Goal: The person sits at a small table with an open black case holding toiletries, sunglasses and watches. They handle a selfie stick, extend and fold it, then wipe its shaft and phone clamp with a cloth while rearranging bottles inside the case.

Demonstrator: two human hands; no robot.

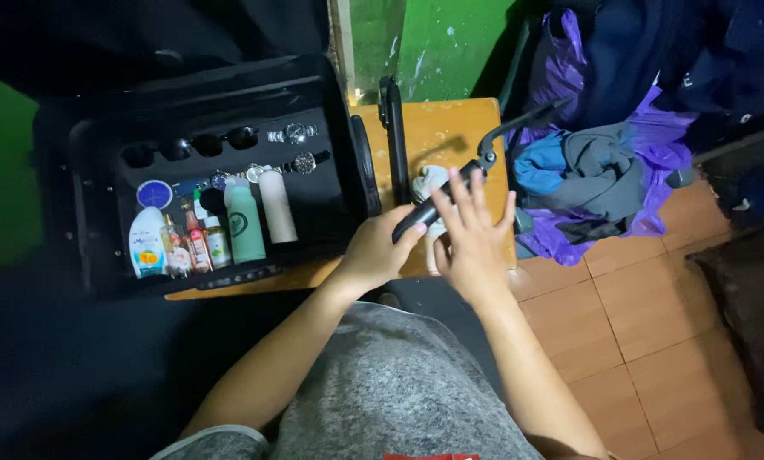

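Gripping black tool handle (416, 220), left hand (373, 252) curled; right hand (474, 234) seemingly splayed

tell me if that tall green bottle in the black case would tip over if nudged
The green bottle is tall and narrow, so it probably tips easily. Bottles packed on its left may stop it falling that way. Its smooth plastic looks a bit slippery.

A small wooden table (450, 128) stands against the green wall. On its left part lies an open black case (92, 170), overhanging the edge; bottles, tubes and watches sit in the case. A white cloth (429, 179) lies on the bare top near the right edge. Beside the table, purple bags (646, 187) with clothes rest on the tiled floor (637, 324).
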